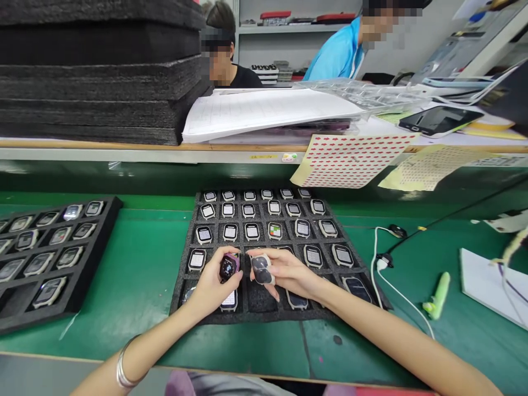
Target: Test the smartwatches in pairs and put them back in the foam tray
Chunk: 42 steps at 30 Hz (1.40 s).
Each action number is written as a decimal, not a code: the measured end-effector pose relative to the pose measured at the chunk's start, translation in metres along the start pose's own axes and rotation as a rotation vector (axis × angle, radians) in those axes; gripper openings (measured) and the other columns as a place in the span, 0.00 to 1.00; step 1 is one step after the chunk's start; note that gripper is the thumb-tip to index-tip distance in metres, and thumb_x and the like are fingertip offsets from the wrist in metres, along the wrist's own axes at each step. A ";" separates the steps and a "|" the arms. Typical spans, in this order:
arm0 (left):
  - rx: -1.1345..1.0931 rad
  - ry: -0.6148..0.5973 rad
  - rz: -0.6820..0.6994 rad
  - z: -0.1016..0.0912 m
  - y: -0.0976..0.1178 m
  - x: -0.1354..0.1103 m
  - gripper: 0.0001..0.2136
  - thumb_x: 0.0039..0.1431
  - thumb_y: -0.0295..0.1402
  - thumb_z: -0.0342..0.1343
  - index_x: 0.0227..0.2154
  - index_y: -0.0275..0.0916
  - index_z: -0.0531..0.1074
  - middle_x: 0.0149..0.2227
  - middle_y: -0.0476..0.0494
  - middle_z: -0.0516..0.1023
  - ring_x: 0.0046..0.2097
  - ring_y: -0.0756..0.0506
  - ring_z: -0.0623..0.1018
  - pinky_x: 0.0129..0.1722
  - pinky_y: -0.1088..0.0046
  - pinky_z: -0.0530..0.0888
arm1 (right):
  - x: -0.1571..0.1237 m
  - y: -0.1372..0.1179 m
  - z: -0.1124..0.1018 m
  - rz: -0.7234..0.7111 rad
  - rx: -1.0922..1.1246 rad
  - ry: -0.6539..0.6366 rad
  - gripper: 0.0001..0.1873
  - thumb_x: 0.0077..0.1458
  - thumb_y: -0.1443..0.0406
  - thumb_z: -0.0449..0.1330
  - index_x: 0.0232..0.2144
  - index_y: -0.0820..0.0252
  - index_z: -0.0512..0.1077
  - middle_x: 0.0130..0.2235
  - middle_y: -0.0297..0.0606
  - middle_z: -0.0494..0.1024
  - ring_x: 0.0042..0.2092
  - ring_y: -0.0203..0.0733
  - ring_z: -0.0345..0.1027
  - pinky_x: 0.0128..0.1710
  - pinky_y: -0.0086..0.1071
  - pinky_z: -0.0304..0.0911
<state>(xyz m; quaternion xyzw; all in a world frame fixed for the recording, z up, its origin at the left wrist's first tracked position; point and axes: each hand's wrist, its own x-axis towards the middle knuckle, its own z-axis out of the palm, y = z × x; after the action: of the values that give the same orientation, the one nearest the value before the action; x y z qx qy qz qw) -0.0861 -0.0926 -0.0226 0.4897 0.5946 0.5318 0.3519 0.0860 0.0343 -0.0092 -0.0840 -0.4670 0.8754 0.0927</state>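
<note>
My left hand (218, 280) is closed around a small smartwatch (229, 265) with a purple case and a lit dark screen. Close beside it, my right hand (289, 269) grips a pale-cased watch (261, 269) with a dark, glossy face. Both hands are above a black foam tray (264, 305) whose compartments hold rows of square watches. Many of those, such as a watch (230, 232) in a middle row, show white screens, while a watch (275, 230) near it shows coloured blocks. An unfilled compartment lies below my right hand. My hands and forearms hide part of the front rows.
A second foam tray (93, 264) of watches lies at left. To the right are a white cable (406, 311), a green-handled tool (439, 294) and a white board (490, 280). The shelf ahead bears stacked black foam (99, 82), papers (268, 113) and a phone (441, 120). Two people are beyond.
</note>
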 end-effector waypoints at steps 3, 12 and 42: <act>-0.004 -0.026 0.009 0.001 -0.001 -0.003 0.16 0.54 0.25 0.53 0.46 0.41 0.63 0.42 0.45 0.70 0.44 0.44 0.70 0.44 0.69 0.67 | 0.001 -0.002 -0.001 0.014 0.014 -0.019 0.25 0.55 0.64 0.63 0.54 0.66 0.67 0.39 0.48 0.77 0.25 0.36 0.70 0.22 0.27 0.67; 0.012 -0.096 0.012 0.003 -0.003 -0.005 0.17 0.52 0.22 0.52 0.46 0.39 0.65 0.43 0.45 0.72 0.48 0.43 0.71 0.49 0.68 0.65 | 0.001 0.002 -0.001 0.013 -0.027 0.004 0.24 0.54 0.64 0.64 0.52 0.66 0.68 0.37 0.45 0.77 0.25 0.35 0.70 0.23 0.28 0.69; 0.042 -0.012 -0.024 -0.005 -0.001 -0.003 0.19 0.52 0.22 0.51 0.47 0.42 0.65 0.41 0.48 0.70 0.42 0.46 0.70 0.43 0.73 0.65 | -0.001 0.004 0.000 0.041 -0.046 0.072 0.26 0.53 0.62 0.65 0.54 0.62 0.68 0.36 0.43 0.76 0.23 0.34 0.71 0.20 0.26 0.69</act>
<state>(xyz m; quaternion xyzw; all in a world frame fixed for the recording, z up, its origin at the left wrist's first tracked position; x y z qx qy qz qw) -0.0897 -0.0968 -0.0230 0.4928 0.6096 0.5120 0.3513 0.0867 0.0322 -0.0122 -0.1270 -0.4817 0.8625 0.0892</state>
